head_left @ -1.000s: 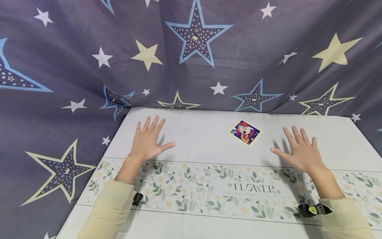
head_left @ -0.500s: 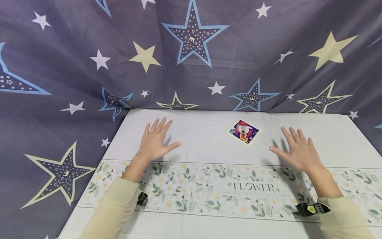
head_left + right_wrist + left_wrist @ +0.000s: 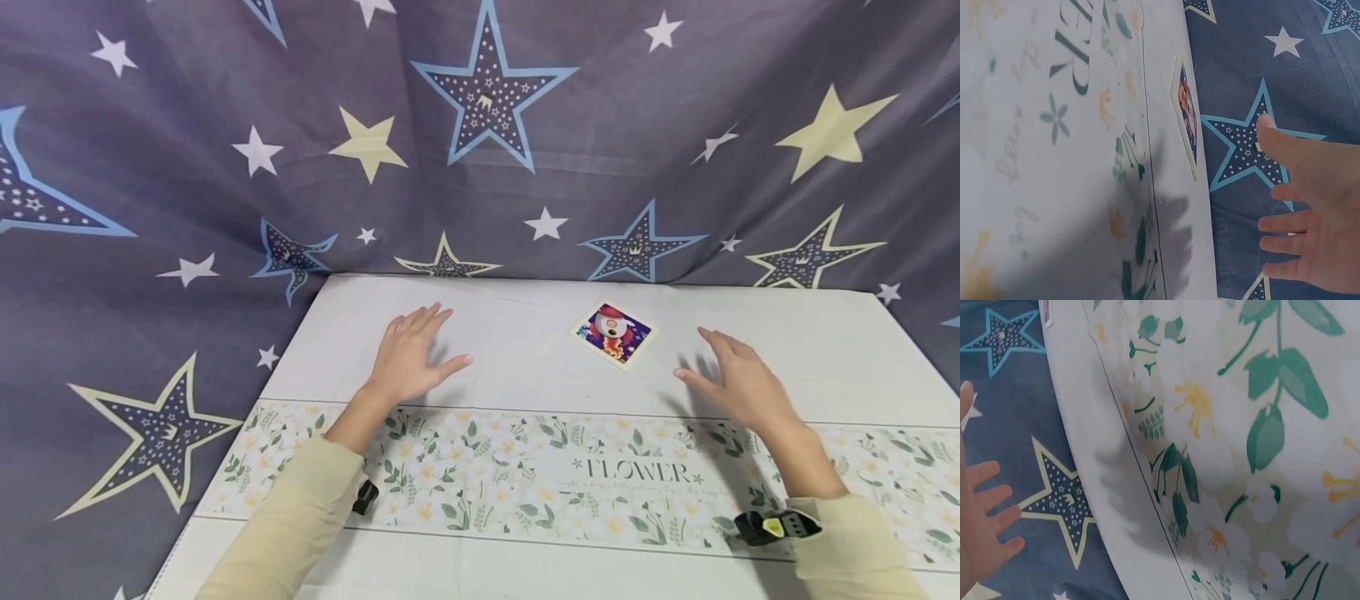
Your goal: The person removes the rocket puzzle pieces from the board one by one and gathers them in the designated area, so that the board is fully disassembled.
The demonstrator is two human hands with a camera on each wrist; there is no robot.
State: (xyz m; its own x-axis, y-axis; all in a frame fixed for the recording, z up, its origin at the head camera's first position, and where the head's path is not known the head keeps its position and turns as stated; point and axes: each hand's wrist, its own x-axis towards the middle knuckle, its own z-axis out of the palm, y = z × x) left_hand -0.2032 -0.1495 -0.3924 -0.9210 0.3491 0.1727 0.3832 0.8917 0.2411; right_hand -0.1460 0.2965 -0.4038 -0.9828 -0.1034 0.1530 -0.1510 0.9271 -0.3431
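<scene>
Card (image 3: 614, 333) with a red, white and purple picture lies on the white far part of the desk (image 3: 517, 358), between my two grips. My right grip (image 3: 742, 383) is the nearer one, just to the right of the card; from it, the card lies leftward, about level with the fingertips. My left grip (image 3: 412, 358) is well apart, to the left of the card. Both grips are relaxed, with fingers slightly bent and thumb away from them, and neither has hold of anything. The card is turned, with one corner toward me, and its sides look almost equal, so I cannot name a long axis. The floral band (image 3: 480, 483) is on my side of the card, the starry curtain (image 3: 450, 200) behind it. My palms are hidden in the head view, some fingers overlap, and the right wrist view shows the card very slanted.
</scene>
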